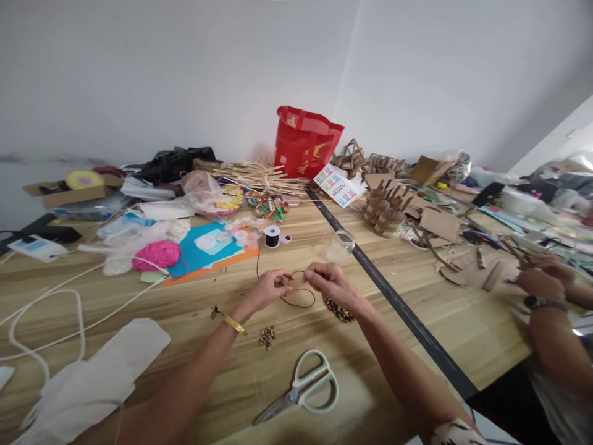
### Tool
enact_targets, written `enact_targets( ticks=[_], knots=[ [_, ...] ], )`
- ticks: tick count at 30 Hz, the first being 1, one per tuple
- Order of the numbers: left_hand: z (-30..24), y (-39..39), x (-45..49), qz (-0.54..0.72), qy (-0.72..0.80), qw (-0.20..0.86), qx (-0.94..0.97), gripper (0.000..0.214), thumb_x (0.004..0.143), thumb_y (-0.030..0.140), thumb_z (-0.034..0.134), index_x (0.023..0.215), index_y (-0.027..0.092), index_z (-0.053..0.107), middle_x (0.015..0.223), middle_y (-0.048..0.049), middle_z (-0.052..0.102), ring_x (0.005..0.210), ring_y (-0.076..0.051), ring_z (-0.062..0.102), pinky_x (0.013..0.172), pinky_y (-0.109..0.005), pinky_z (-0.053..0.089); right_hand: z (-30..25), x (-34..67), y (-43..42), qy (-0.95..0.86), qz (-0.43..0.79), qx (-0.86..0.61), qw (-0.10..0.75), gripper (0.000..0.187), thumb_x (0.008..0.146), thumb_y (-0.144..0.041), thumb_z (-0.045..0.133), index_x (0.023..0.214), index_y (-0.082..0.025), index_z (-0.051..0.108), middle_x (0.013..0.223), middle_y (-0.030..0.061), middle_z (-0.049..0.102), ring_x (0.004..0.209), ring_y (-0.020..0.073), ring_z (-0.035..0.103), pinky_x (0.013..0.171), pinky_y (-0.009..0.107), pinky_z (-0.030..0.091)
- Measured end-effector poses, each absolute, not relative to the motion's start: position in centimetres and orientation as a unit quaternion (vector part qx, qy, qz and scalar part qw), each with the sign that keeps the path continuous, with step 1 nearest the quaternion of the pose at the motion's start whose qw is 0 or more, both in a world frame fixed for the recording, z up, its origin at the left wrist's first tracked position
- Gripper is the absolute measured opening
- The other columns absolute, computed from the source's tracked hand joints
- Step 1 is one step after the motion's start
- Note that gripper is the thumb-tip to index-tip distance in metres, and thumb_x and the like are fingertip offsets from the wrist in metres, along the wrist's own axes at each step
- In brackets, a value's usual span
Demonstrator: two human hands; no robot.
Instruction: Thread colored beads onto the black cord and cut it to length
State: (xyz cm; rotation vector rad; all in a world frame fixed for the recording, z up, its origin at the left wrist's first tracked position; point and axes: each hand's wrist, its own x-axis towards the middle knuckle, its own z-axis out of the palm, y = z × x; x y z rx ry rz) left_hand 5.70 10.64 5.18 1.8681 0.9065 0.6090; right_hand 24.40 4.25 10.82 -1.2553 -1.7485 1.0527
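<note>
Thin dark cord [296,304] runs in a loop between my two hands above the wooden table. My left hand [269,289] is closed, with small beads and cord showing at its fingers. A pinch of my right hand [330,284] grips the cord near its upper part. Under my right hand lies a bunch of strung multicoloured beads [339,310], partly hidden by the wrist. Several loose beads [267,337] sit in a small pile below my left wrist. Nearer to me lie scissors [303,389] with pale handles. A black cord spool [272,237] stands beyond my left hand.
A clear jar [340,246] stands by the black strip [398,324] crossing the table. Pink yarn [157,255] and blue sheets [199,247] lie left. A red bag [303,145] stands at the back. On the right, a co-worker's hands [544,278] work near cardboard pieces.
</note>
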Motion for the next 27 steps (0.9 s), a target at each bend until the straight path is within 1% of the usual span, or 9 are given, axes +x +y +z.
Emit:
enact_targets(
  ticks=[1, 3, 5, 8, 13, 17, 22, 25, 27],
  knots=[
    [5.1, 10.7, 5.3, 0.218, 0.393, 0.420, 0.788, 0.035, 0.074, 0.021, 0.060, 0.107, 0.011, 0.061, 0.069, -0.0014, 0.065, 0.064, -0.016, 0.061, 0.061, -0.024, 0.046, 10.6, 24.8, 3.9, -0.675, 0.411, -0.494, 0.362, 0.034, 0.088, -0.042, 0.048, 0.081, -0.011, 0.062, 0.056, -0.0052, 0.037, 0.047, 0.0059, 0.029, 0.043, 0.018, 0.022],
    [4.9, 10.7, 4.5, 0.125, 0.418, 0.277, 0.856, 0.036, 0.079, 0.021, 0.057, 0.114, 0.014, 0.058, 0.078, -0.0035, 0.068, 0.072, -0.017, 0.064, 0.068, -0.026, 0.047, 10.1, 25.6, 3.2, -0.668, 0.416, -0.504, 0.357, 0.036, 0.087, -0.044, 0.049, 0.081, -0.011, 0.062, 0.054, -0.0053, 0.037, 0.047, 0.0063, 0.030, 0.043, 0.018, 0.023],
    [4.6, 10.4, 3.8, 0.092, 0.415, 0.240, 0.873, 0.031, 0.079, 0.017, 0.057, 0.109, 0.015, 0.061, 0.086, -0.0071, 0.070, 0.082, -0.021, 0.064, 0.074, -0.030, 0.047, 9.5, 26.3, 2.5, -0.659, 0.420, -0.515, 0.352, 0.038, 0.088, -0.046, 0.048, 0.081, -0.012, 0.062, 0.055, -0.0048, 0.038, 0.047, 0.0066, 0.032, 0.044, 0.019, 0.024],
    [3.9, 10.0, 3.5, 0.060, 0.396, 0.204, 0.893, 0.024, 0.080, 0.014, 0.056, 0.103, 0.019, 0.063, 0.100, -0.0083, 0.069, 0.099, -0.024, 0.061, 0.086, -0.032, 0.044, 8.8, 26.9, 1.7, -0.655, 0.417, -0.524, 0.350, 0.039, 0.088, -0.047, 0.048, 0.079, -0.012, 0.063, 0.056, -0.0037, 0.041, 0.049, 0.0074, 0.035, 0.045, 0.019, 0.026],
    [2.9, 10.8, 3.9, 0.026, 0.396, 0.149, 0.906, 0.015, 0.086, 0.015, 0.049, 0.085, 0.018, 0.063, 0.089, -0.0097, 0.069, 0.089, -0.024, 0.063, 0.079, -0.032, 0.044, 7.9, 26.9, 0.9, -0.630, 0.448, -0.528, 0.351, 0.040, 0.087, -0.050, 0.049, 0.079, -0.013, 0.062, 0.055, -0.0041, 0.038, 0.047, 0.0071, 0.033, 0.043, 0.019, 0.025],
    [3.2, 12.7, 4.0, 0.026, 0.437, 0.106, 0.893, 0.019, 0.089, 0.016, 0.043, 0.083, 0.015, 0.061, 0.089, -0.0146, 0.068, 0.086, -0.026, 0.064, 0.075, -0.033, 0.044, 7.0, 26.3, 0.9, -0.620, 0.463, -0.523, 0.358, 0.041, 0.086, -0.052, 0.049, 0.076, -0.014, 0.060, 0.055, -0.0041, 0.038, 0.045, 0.0074, 0.033, 0.042, 0.020, 0.026],
    [3.8, 15.1, 4.1, 0.041, 0.504, 0.058, 0.861, 0.024, 0.091, 0.014, 0.037, 0.095, 0.012, 0.060, 0.094, -0.0168, 0.067, 0.091, -0.026, 0.064, 0.076, -0.033, 0.045, 5.5, 25.4, 1.3, -0.630, 0.445, -0.526, 0.358, 0.036, 0.088, -0.046, 0.046, 0.076, -0.015, 0.059, 0.054, -0.0048, 0.036, 0.047, 0.0082, 0.031, 0.045, 0.020, 0.024],
    [3.9, 16.0, 4.1, 0.050, 0.538, 0.040, 0.841, 0.029, 0.090, 0.012, 0.036, 0.109, 0.011, 0.057, 0.095, -0.0182, 0.068, 0.088, -0.026, 0.066, 0.073, -0.033, 0.045, 4.5, 25.0, 1.4, -0.678, 0.359, -0.559, 0.315, 0.028, 0.088, -0.034, 0.046, 0.074, -0.014, 0.060, 0.054, -0.0039, 0.039, 0.050, 0.0089, 0.034, 0.049, 0.021, 0.023],
    [4.1, 16.2, 3.8, 0.056, 0.553, 0.035, 0.831, 0.036, 0.090, 0.012, 0.036, 0.123, 0.010, 0.050, 0.095, -0.0186, 0.069, 0.086, -0.027, 0.066, 0.072, -0.033, 0.046, 4.2, 25.0, 1.3, -0.705, 0.306, -0.576, 0.278, 0.026, 0.088, -0.028, 0.045, 0.071, -0.014, 0.061, 0.057, -0.0023, 0.045, 0.053, 0.0094, 0.039, 0.051, 0.022, 0.024]
  ],
)
